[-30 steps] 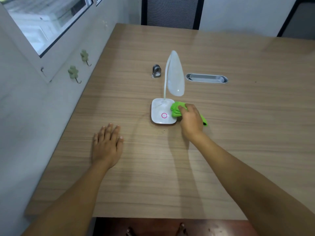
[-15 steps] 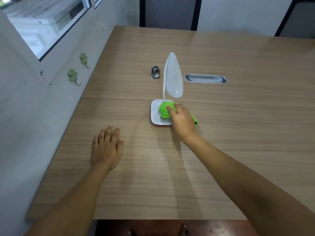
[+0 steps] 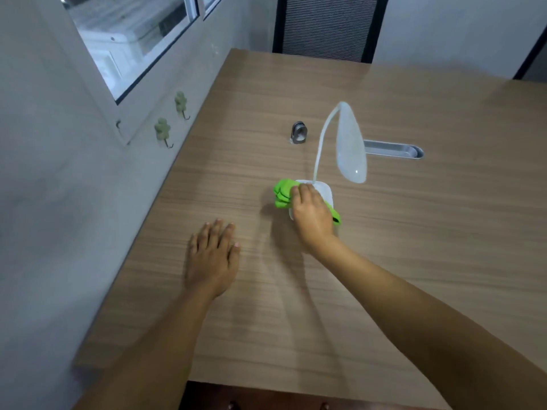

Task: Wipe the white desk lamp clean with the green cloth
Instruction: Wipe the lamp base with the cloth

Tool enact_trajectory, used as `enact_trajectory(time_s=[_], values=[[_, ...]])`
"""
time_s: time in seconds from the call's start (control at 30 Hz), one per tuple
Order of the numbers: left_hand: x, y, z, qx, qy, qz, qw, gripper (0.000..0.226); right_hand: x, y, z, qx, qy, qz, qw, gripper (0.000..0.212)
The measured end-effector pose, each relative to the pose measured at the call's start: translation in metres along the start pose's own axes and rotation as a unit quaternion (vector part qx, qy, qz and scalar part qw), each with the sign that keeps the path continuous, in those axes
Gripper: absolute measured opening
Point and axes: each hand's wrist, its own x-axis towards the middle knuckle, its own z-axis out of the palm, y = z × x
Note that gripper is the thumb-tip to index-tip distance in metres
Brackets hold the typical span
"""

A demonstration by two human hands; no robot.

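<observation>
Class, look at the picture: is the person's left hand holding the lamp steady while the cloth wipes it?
No. The left hand lies flat on the table, apart from the lamp.

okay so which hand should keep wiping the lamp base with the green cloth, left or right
Right. The right hand already grips the green cloth and presses it on the lamp base. The left hand lies flat and empty on the table, away from the lamp.
</observation>
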Motion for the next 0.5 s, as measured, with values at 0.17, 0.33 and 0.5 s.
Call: enact_trajectory(time_s=[0.17,0.33,0.5], values=[[0.001,0.001,0.001,-0.007,0.007,0.001,1.000,0.059,0.018,-0.021,0.027,0.020,-0.026,0.079,0.996,0.039],[0.001,0.000,0.003,-0.005,0.017,0.003,1.000,0.060,0.001,-0.064,0.011,0.007,-0.052,0.012,0.999,0.033],[0.002,0.000,0.003,-0.008,0.014,0.001,1.000,0.059,0.028,-0.045,-0.022,0.049,-0.037,0.116,0.991,0.041]])
